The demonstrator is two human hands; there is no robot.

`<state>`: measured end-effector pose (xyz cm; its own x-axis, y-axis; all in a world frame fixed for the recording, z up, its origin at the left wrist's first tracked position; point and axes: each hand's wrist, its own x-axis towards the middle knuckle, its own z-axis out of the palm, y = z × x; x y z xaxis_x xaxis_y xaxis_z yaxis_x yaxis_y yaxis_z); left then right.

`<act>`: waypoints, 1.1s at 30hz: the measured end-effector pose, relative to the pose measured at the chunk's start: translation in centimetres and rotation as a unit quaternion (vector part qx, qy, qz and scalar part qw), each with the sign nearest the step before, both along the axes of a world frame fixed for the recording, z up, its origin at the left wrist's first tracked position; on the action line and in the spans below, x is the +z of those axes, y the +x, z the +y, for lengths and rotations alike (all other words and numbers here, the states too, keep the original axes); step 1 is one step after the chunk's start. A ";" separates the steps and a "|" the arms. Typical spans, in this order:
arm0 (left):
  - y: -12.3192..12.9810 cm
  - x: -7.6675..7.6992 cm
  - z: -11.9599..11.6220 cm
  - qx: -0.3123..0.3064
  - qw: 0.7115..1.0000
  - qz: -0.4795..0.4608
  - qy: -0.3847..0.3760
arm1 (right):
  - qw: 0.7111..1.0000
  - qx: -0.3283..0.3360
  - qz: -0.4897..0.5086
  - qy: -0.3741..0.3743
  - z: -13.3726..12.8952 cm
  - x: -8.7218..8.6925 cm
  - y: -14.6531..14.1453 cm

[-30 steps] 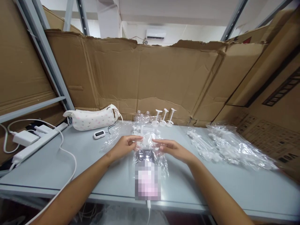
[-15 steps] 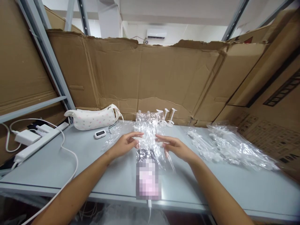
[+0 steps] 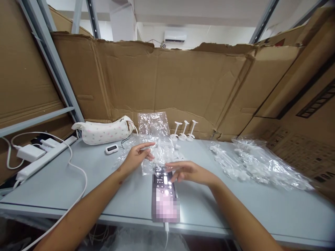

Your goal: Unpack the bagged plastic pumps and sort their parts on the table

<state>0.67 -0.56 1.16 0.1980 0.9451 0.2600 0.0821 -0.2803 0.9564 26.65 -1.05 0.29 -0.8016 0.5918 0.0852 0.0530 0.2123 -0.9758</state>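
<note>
Gleaming toward the back edge of the table [image 3: 125, 205], around the middle of its width, here's a clear plastic bag [image 3: 154, 122], its upper end raised in front of the cardboard. Over at its left side, the left hand [image 3: 138, 156] has thumb and forefinger narrowly apart; whether film is pinched there, I cannot tell! The right hand [image 3: 192, 171] sits lower, fingers loosely parted above the far end of the phone [image 3: 165, 188], nothing visibly gripped. White plastic pieces [image 3: 174, 153] lie just beside the bag, and three white plungers [image 3: 190, 134] stand near the back edge. Now, the handling: this film looks feather-light, limp and slippery, likely to crumple, cling or tear if tugged hard. Best hold, I'd say: a gentle pinch at both side edges, near one end.
</note>
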 end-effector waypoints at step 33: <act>0.0 0.9 -1.7 -0.198 0.979 0.049 0.013 | 0.954 -0.284 0.090 0.029 0.3 -0.8 -1.3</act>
